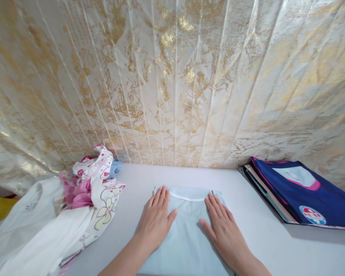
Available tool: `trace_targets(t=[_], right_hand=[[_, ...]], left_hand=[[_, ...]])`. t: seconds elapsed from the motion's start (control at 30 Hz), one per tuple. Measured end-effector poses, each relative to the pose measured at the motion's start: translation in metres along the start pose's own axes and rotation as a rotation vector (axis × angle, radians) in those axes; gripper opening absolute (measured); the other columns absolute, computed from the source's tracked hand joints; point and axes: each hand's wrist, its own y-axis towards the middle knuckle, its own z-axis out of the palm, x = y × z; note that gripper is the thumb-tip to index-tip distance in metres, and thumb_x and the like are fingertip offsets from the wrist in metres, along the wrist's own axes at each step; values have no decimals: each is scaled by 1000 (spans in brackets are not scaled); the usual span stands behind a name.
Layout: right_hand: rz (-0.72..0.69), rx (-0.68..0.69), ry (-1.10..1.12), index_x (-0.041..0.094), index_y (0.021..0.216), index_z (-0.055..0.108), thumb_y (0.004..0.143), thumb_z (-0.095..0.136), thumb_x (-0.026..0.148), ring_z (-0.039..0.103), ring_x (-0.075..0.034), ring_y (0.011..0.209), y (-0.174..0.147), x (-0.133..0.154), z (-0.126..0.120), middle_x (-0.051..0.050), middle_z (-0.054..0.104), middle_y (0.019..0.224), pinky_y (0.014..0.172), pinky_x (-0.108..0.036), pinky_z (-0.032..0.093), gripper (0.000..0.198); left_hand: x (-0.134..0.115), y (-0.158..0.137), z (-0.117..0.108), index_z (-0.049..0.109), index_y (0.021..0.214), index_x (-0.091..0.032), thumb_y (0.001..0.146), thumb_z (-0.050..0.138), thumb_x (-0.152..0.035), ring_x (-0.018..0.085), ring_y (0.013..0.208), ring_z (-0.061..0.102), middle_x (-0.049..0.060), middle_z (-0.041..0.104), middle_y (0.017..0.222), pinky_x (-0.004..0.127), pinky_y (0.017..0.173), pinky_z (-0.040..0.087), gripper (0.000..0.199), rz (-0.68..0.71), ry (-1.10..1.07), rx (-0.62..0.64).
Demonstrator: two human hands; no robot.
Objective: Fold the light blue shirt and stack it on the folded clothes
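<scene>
A pale blue shirt [186, 237] with a white-trimmed neckline lies folded on the white table [172, 176], its collar toward the wall. My left hand [158, 218] rests flat on its left side, fingertips near the collar and thumb pointing inward. On the opposite side, my right hand [222, 226] presses flat with its fingers stretched toward the other end of the neckline. Neither hand grips the cloth. The near edge of the shirt runs down to the bottom of the view.
A loose heap of clothes [46, 226], white, pink and flower-printed, lies at the left. Folded garments form a stack [281, 195] at the right, a dark blue one with a round badge on top. Gold-patterned wall covering [172, 84] rises behind the table.
</scene>
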Motion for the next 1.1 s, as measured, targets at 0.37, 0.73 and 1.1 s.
trace_targets(t=[0.37,0.73,1.1], right_hand=[[200,219,115,13,145,41,96,38,48,24,-27,145,8,-6,-16,-12,32,156,112,-44,30,61],[434,221,146,11,108,61,88,46,26,53,-33,107,-4,-18,-49,-18,60,114,91,-43,41,29],[518,278,413,17,121,50,82,49,17,66,-18,81,-13,-13,-78,-3,70,86,68,-24,44,40]], left_hand=[[7,-5,-12,35,145,-5,98,37,-37,29,145,20,18,22,157,44,112,30,57,-191,-52,88],[11,-37,-53,60,88,-16,86,44,-27,31,105,55,14,62,104,42,90,42,19,-312,-101,94],[4,-68,-24,36,116,-21,78,46,-42,28,104,66,12,65,112,41,90,51,44,-432,-878,-128]])
